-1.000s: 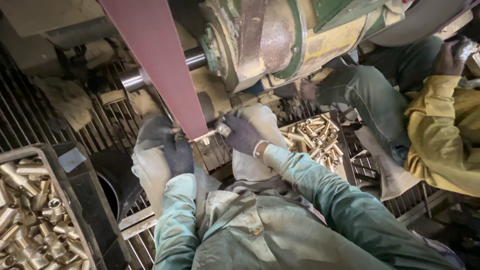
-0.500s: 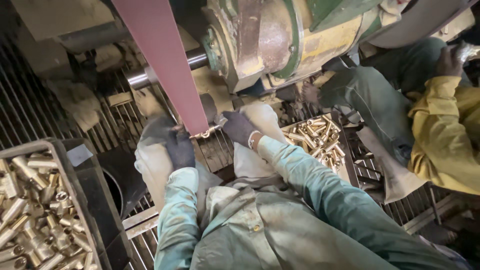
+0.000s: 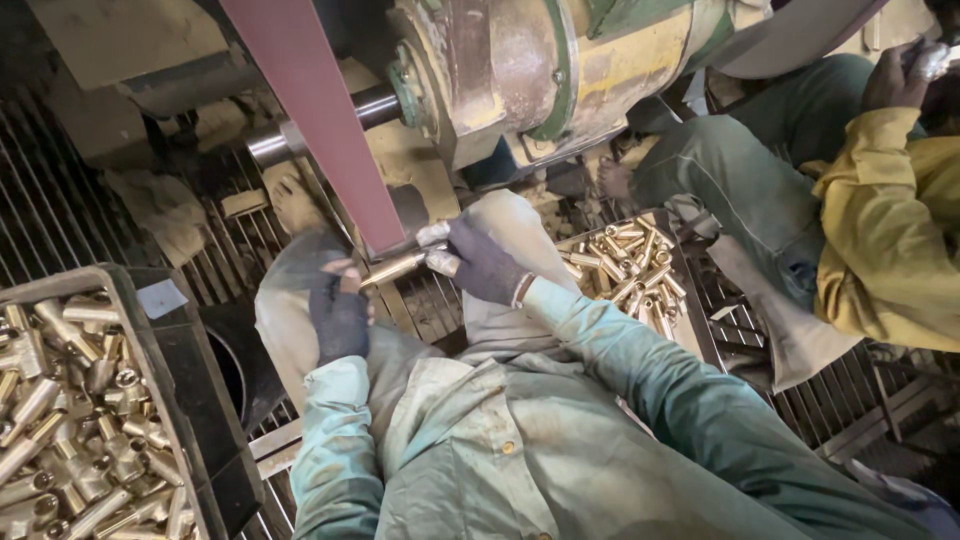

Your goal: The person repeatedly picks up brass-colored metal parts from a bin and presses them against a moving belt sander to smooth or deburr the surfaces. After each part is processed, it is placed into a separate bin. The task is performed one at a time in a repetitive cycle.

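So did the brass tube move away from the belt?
No. The brass tube, held in both hands, stays pressed at the red sanding belt's lower end.

Both gloved hands, the left hand (image 3: 338, 312) and the right hand (image 3: 482, 262), sit close under the slanting reddish-brown abrasive belt (image 3: 318, 115), which blocks the way straight ahead. Beyond the right hand the heavy yellow-green motor housing (image 3: 530, 70) fills the space. Left of the left hand stands a black plastic crate of brass tubes (image 3: 180, 370). Right of the right hand lies a loose heap of brass tubes (image 3: 630, 270), then a co-worker's green-trousered leg (image 3: 740, 190). A narrow gap over the metal floor grating (image 3: 430, 305) stays open between the hands.
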